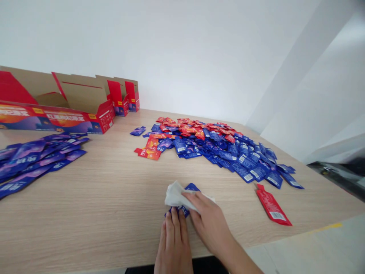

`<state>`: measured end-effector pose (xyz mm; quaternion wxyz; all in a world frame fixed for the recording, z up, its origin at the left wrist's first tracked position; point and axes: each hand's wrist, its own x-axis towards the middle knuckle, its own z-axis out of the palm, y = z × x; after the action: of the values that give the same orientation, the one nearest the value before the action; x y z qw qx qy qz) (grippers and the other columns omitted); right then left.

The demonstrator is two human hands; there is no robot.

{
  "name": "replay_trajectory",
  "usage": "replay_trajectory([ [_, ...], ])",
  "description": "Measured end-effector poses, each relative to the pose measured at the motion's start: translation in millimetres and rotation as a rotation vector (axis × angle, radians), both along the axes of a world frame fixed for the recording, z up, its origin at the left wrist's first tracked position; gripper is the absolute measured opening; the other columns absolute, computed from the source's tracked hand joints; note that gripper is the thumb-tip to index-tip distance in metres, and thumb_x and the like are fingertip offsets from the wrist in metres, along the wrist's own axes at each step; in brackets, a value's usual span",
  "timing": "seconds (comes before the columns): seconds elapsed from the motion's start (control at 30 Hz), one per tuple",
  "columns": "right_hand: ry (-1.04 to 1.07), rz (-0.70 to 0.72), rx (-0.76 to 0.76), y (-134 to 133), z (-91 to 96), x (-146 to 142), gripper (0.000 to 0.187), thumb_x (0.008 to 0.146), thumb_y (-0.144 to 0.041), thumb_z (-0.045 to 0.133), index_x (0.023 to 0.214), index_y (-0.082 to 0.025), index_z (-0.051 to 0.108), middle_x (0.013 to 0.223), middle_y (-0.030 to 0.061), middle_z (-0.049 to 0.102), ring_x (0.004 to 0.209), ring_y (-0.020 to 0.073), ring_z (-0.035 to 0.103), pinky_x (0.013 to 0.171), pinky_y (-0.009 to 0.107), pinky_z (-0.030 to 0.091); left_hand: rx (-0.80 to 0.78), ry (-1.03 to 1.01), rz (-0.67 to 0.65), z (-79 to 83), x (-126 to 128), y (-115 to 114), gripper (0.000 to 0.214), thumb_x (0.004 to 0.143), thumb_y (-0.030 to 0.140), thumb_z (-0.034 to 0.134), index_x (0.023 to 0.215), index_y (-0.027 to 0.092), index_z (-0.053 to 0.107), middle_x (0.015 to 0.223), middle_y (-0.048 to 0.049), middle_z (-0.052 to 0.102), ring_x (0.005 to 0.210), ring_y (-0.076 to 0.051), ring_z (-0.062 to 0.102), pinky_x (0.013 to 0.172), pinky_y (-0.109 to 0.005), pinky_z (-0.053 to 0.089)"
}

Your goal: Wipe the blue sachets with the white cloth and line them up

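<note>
A blue sachet [192, 187] lies flat on the table near its front edge. My left hand [174, 238] rests on the sachet's near end, fingers stretched out flat. In my right hand [209, 219] is a crumpled white cloth or tissue [176, 195], pressed down over the middle of the sachet. The cloth and my fingers hide much of the sachet's printed face. Nearest to my right hand on the right, a red sachet [274, 207] lies by itself, its barcode end toward me.
A wide heap of blue sachets [225, 154] and red sachets [196, 127] spreads at the back right. More blue sachets [34, 156] are stacked at the left. Open red cartons [94, 118] stand along the back left by the wall. The wooden table's edge [299, 233] runs along the front right.
</note>
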<state>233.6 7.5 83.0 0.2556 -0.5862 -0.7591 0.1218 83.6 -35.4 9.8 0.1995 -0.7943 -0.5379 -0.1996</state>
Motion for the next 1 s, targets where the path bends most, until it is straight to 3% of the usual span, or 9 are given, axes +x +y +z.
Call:
replay_trajectory([
  [0.13,0.016,-0.304,0.005,16,0.4,31,0.037,0.102,-0.019,0.044,0.130,-0.025,0.066,0.115,0.0073,0.071,0.108,0.0251,0.069,0.096,0.039,0.054,0.000,-0.002,0.007,1.2,0,1,0.056,0.084,0.024,0.056,0.138,0.012,0.061,0.142,-0.0131,0.064,0.132,-0.029,0.058,0.109,-0.039,0.051],
  [0.2,0.103,-0.257,0.028,14,4.3,32,0.036,0.103,-0.023,0.044,0.133,-0.026,0.064,0.118,0.0066,0.071,0.111,0.0244,0.068,0.097,0.038,0.054,0.011,-0.004,0.019,2.0,4,1,0.054,0.085,0.025,0.056,0.136,0.011,0.063,0.140,-0.0139,0.065,0.130,-0.030,0.060,0.107,-0.039,0.052],
  [0.27,0.138,-0.087,0.035,7,7.0,19,0.040,0.103,-0.022,0.046,0.139,-0.030,0.060,0.123,0.0047,0.070,0.113,0.0222,0.067,0.098,0.035,0.054,0.019,0.000,0.027,2.1,7,1,0.052,0.085,0.026,0.055,0.134,0.011,0.064,0.139,-0.0137,0.066,0.130,-0.031,0.060,0.107,-0.041,0.052],
  [0.33,0.091,0.052,0.023,-1,6.7,1,0.044,0.101,-0.018,0.049,0.141,-0.033,0.060,0.123,0.0039,0.071,0.111,0.0213,0.068,0.099,0.034,0.054,0.022,0.014,0.040,1.4,8,0,0.050,0.086,0.025,0.053,0.133,0.012,0.065,0.139,-0.0134,0.066,0.132,-0.030,0.058,0.109,-0.042,0.051],
  [0.4,0.045,0.088,0.005,-5,4.2,-12,0.044,0.099,-0.014,0.051,0.137,-0.031,0.063,0.122,0.0042,0.071,0.111,0.0217,0.068,0.100,0.035,0.053,0.021,0.025,0.050,0.1,8,-1,0.050,0.087,0.025,0.052,0.133,0.011,0.065,0.140,-0.0147,0.065,0.133,-0.030,0.057,0.110,-0.043,0.050],
  [0.53,0.067,-0.001,0.005,-4,-0.9,-14,0.043,0.098,-0.013,0.052,0.135,-0.029,0.065,0.122,0.0052,0.072,0.113,0.0233,0.068,0.100,0.036,0.053,-0.038,-0.001,0.011,1.5,4,-1,0.054,0.089,0.028,0.051,0.136,0.005,0.061,0.143,-0.0190,0.062,0.134,-0.030,0.056,0.111,-0.041,0.049],
  [0.63,0.202,-0.036,-0.013,-4,-0.6,-8,0.039,0.099,-0.018,0.053,0.133,-0.030,0.067,0.121,0.0035,0.073,0.113,0.0226,0.068,0.100,0.034,0.052,-0.101,-0.047,0.015,9.7,0,4,0.055,0.089,0.028,0.050,0.138,0.004,0.059,0.144,-0.0188,0.061,0.134,-0.030,0.056,0.109,-0.040,0.050],
  [0.83,0.577,-0.238,-0.015,-1,1.5,-1,0.033,0.101,-0.040,0.054,0.121,-0.022,0.074,0.110,0.0048,0.078,0.096,0.0246,0.071,0.086,0.032,0.056,-0.081,-0.071,-0.008,19.9,-12,21,0.062,0.090,0.020,0.052,0.151,0.018,0.046,0.154,-0.0103,0.053,0.135,-0.027,0.055,0.106,-0.038,0.052],
  [1.0,0.525,-0.264,0.016,-5,3.4,4,0.037,0.103,-0.041,0.050,0.127,-0.022,0.069,0.117,0.0062,0.075,0.104,0.0255,0.070,0.091,0.032,0.055,-0.032,0.037,-0.122,16.8,-19,28,0.068,0.088,0.010,0.049,0.155,0.020,0.041,0.154,-0.0127,0.053,0.136,-0.026,0.055,0.106,-0.033,0.052],
])
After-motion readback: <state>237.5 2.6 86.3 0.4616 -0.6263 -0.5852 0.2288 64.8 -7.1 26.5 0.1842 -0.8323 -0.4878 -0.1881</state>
